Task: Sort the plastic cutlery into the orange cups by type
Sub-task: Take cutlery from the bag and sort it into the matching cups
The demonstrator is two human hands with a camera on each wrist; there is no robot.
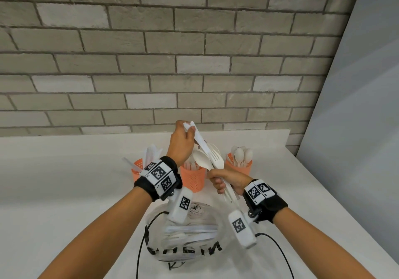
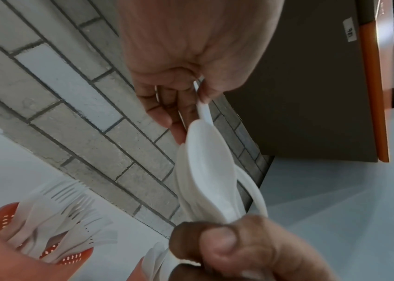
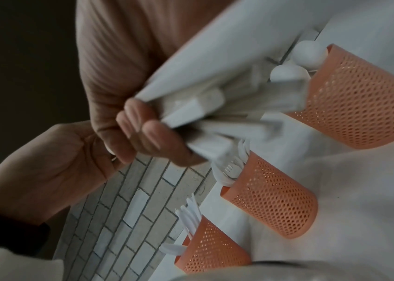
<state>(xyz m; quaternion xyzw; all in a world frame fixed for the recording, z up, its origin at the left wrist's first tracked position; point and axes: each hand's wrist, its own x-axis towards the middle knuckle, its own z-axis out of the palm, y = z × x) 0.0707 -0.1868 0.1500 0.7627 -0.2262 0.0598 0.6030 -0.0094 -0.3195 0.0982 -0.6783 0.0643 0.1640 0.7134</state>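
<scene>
Three orange mesh cups stand in a row by the wall: the left cup point(image 1: 137, 170) holds knives, the middle cup point(image 1: 192, 179) forks, the right cup point(image 1: 239, 168) spoons. Above the middle cup my right hand point(image 1: 220, 184) grips a bundle of white cutlery point(image 1: 212, 162) by the handles, a spoon and a fork fanning upward. My left hand point(image 1: 190, 128) pinches the top end of a long white knife point(image 1: 201, 143) that stands in that bundle. In the right wrist view my fingers point(image 3: 143, 133) wrap the handles point(image 3: 215, 106). In the left wrist view a spoon bowl point(image 2: 205, 171) shows.
A clear plastic bag point(image 1: 190, 233) with more white cutlery lies on the white counter point(image 1: 64, 181) just in front of me, under my wrists. A grey brick wall point(image 1: 172, 62) runs behind the cups, and a pale panel point(image 1: 356, 106) closes the right side.
</scene>
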